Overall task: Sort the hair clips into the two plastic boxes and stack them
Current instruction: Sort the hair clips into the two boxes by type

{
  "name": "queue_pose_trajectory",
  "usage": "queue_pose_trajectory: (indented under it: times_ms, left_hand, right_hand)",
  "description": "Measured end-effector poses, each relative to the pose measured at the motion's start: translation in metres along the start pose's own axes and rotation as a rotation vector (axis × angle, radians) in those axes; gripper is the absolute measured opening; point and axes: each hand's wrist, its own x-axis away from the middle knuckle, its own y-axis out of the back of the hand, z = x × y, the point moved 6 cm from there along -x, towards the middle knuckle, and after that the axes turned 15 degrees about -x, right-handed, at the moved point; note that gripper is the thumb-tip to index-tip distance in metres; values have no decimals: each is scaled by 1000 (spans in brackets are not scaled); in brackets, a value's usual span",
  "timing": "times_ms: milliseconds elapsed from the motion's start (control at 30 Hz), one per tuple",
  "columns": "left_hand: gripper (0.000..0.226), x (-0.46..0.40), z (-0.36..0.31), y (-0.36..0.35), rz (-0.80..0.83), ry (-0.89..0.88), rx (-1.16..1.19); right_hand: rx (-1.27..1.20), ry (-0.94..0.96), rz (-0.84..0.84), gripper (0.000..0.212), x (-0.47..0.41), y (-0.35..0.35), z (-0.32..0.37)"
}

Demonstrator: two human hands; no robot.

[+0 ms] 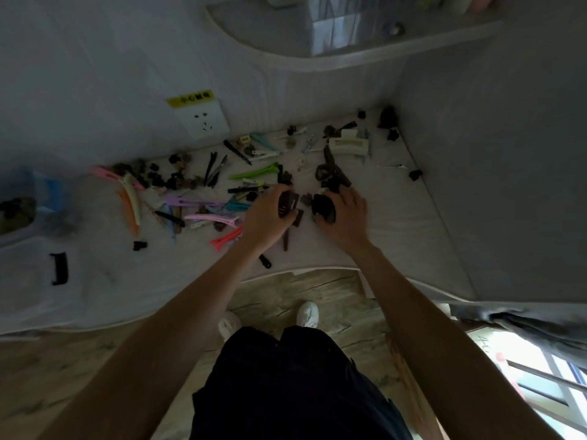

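Note:
Many hair clips lie scattered on a white mattress [397,217]: long coloured ones such as a green clip [252,173], pink clip [211,218] and coral clip [224,241], plus dark claw clips [330,174]. My left hand [270,217] is closed around a dark brown clip [289,204] in the middle of the pile. My right hand [344,217] grips a dark claw clip [322,208] right beside it. A blurred plastic box [35,201] with dark clips inside sits at the far left edge.
A white comb-like clip [347,144] lies near the back wall. A wall socket [203,120] is behind the pile. A black clip [59,268] lies alone at front left. Wooden floor and my feet [306,314] are below the mattress edge.

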Motion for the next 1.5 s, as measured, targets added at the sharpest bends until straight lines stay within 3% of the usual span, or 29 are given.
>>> queue_pose_trajectory:
  times_ms: [133,300,500,567,700,833,1033,1133,1267,1367,1500]
  left_hand:
    - [40,6,13,17,-32,39,68]
    - [49,7,25,38,-49,41,77]
    - [53,15,47,43,5,-78,-310]
    - [49,19,55,51,-13,-85,-341]
    - [42,36,84,85,-198,24,-56]
    - [32,62,139,120,-315,354,445]
    - [32,120,257,183,-505,585,700]
    - [35,149,316,226,-576,656,556]
    - [39,165,391,262,-505,746,217]
    - [41,149,424,269,-353,638,-58]
    - [36,128,451,254,-74,590,-301]
  right_hand:
    - [206,14,-1,53,-1,3,9]
    - [46,-97,46,54,-2,1,12]
    - [-87,42,-181,48,8,20,43]
    - [-122,77,-218,47,10,22,59]
    - [-190,51,-196,42,6,5,86]
    - [-464,-91,-146,47,8,-34,115]
    - [-997,-395,199,32,34,-128,192]
    - [-1219,-428,366,28,42,-169,249]
    - [-1240,-346,458,36,42,-213,321]
    - [-1123,-215,414,44,29,-240,367]
    - [-673,136,416,46,5,-265,428]
